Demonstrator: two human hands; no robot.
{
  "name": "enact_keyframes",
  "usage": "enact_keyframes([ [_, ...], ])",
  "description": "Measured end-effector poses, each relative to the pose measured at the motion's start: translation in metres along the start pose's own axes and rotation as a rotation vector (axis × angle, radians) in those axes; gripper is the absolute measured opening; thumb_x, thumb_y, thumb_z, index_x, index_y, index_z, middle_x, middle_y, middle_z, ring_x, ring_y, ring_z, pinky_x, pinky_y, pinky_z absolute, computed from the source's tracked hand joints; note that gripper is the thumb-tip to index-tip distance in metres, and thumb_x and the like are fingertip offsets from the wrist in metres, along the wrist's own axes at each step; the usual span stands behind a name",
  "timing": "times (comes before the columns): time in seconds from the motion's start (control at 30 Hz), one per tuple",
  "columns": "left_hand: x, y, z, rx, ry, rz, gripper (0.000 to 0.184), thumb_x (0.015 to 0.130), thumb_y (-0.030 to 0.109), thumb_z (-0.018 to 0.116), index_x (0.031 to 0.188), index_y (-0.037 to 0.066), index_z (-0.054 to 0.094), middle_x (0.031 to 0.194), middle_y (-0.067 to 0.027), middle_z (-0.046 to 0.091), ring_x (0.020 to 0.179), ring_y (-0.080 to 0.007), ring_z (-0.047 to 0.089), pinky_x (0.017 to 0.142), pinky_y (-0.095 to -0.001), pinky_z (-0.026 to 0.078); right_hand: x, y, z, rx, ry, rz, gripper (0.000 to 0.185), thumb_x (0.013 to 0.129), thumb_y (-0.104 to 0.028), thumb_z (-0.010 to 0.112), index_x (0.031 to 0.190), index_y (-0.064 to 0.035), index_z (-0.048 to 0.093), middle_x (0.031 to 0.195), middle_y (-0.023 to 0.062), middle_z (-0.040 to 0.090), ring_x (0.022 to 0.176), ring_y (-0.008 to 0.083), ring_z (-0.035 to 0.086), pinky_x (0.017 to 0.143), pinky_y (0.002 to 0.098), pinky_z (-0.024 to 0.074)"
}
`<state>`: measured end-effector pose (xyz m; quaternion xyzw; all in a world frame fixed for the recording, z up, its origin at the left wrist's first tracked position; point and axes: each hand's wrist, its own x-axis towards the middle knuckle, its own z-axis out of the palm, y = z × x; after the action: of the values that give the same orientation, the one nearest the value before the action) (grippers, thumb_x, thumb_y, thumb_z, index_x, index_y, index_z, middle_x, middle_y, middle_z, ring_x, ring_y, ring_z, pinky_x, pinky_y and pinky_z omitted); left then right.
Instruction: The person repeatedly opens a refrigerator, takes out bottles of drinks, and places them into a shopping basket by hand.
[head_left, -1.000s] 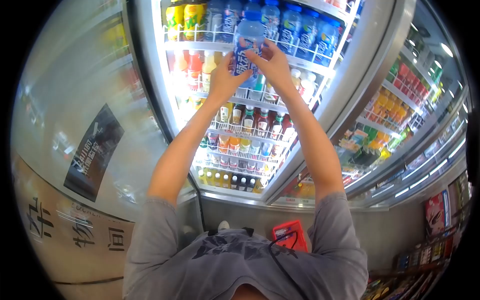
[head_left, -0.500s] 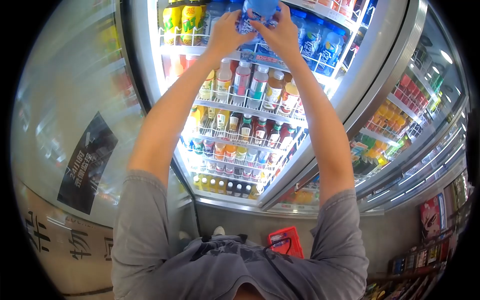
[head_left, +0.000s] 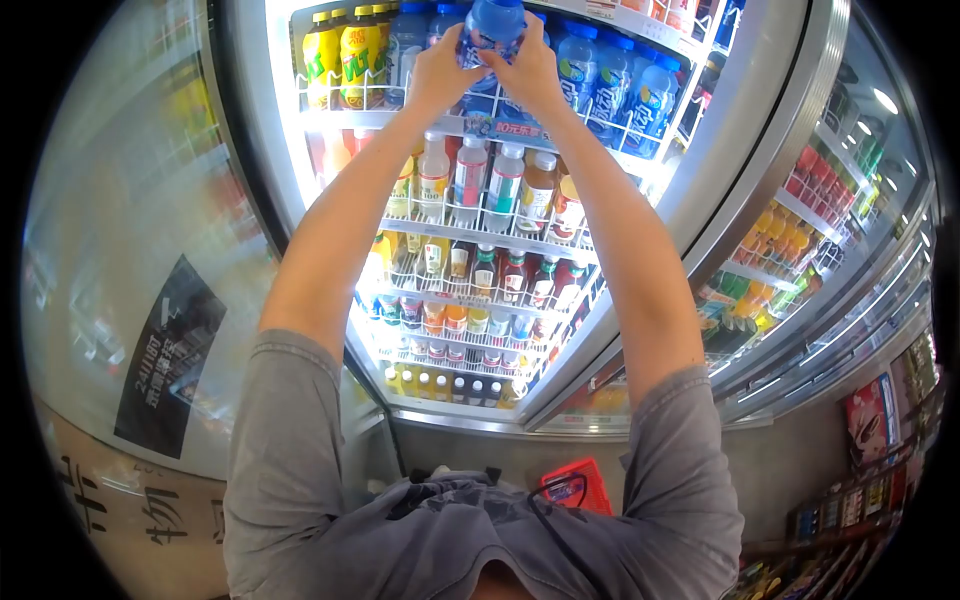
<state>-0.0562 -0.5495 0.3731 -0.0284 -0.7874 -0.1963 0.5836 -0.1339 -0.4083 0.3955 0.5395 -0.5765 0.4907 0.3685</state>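
Both my hands are wrapped round a blue-capped drink bottle (head_left: 494,28) at the upper shelf of an opened drinks fridge. My left hand (head_left: 442,72) grips its left side, and my right hand (head_left: 527,68) grips its right side. The bottle's lower part is partly hidden by my fingers. Similar blue bottles (head_left: 612,90) stand in the row to the right. Yellow-labelled bottles (head_left: 358,58) stand to the left, behind the white wire rail (head_left: 335,98).
Lower shelves hold rows of juice bottles (head_left: 505,185). The glass door (head_left: 130,240) stands swung out on my left. A closed fridge door (head_left: 790,230) is on the right. A red basket (head_left: 580,484) sits on the floor near my feet.
The bottle and both hands have moved slightly left and down toward the shelf row. Both hands keep their hold on it. The view has shifted a little.
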Motion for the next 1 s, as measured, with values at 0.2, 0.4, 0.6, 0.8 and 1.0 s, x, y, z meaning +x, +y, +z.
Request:
enact_keyframes([
  [0.2,0.012,-0.018,0.008,0.05,-0.039,0.024,0.072,0.069,0.036,0.083,0.128,0.005,0.055,0.103,-0.0186,0.07,0.092,-0.0339,0.068,0.083,-0.0404,0.053,0.012,0.008,0.003,-0.062,-0.074,0.118,0.078,0.074,-0.028,0.081,0.13,0.0033,0.039,0.101,0.0255,0.067,0.096,0.0419,0.067,0.082,0.0449,0.053],
  [0.4,0.015,-0.015,-0.005,0.096,-0.187,-0.089,0.073,0.07,0.044,0.081,0.126,0.006,0.057,0.099,-0.0152,0.071,0.091,-0.0283,0.069,0.082,-0.0365,0.053,0.021,0.012,0.014,-0.241,-0.112,0.173,0.075,0.071,-0.035,0.082,0.126,0.0036,0.047,0.104,0.0285,0.066,0.096,0.0431,0.067,0.084,0.0464,0.0532],
  [0.6,0.018,-0.043,0.007,0.125,-0.209,-0.004,0.071,0.072,0.047,0.08,0.126,0.007,0.057,0.099,-0.0134,0.071,0.091,-0.0267,0.069,0.083,-0.0364,0.053,0.018,-0.003,0.007,-0.078,-0.051,0.133,0.06,0.078,-0.023,0.071,0.129,-0.004,0.045,0.092,0.0287,0.067,0.088,0.0473,0.065,0.077,0.0529,0.0516],
  [0.8,0.018,-0.048,0.003,0.084,-0.266,-0.037,0.062,0.075,0.044,0.079,0.118,0.004,0.059,0.098,-0.0143,0.071,0.092,-0.0279,0.069,0.083,-0.0365,0.053,0.022,-0.003,0.013,-0.215,-0.127,0.277,0.066,0.073,-0.027,0.074,0.129,-0.005,0.045,0.092,0.0295,0.067,0.088,0.0488,0.064,0.079,0.0529,0.0517],
  [1.0,0.02,-0.045,0.001,0.142,-0.314,-0.007,0.063,0.075,0.05,0.077,0.107,-0.002,0.062,0.094,-0.0165,0.071,0.089,-0.0298,0.069,0.081,-0.0374,0.053,0.027,0.034,0.025,-0.338,-0.234,0.243,0.08,0.067,-0.04,0.084,0.122,0.0051,0.048,0.103,0.0304,0.066,0.099,0.045,0.066,0.087,0.0474,0.0533],
])
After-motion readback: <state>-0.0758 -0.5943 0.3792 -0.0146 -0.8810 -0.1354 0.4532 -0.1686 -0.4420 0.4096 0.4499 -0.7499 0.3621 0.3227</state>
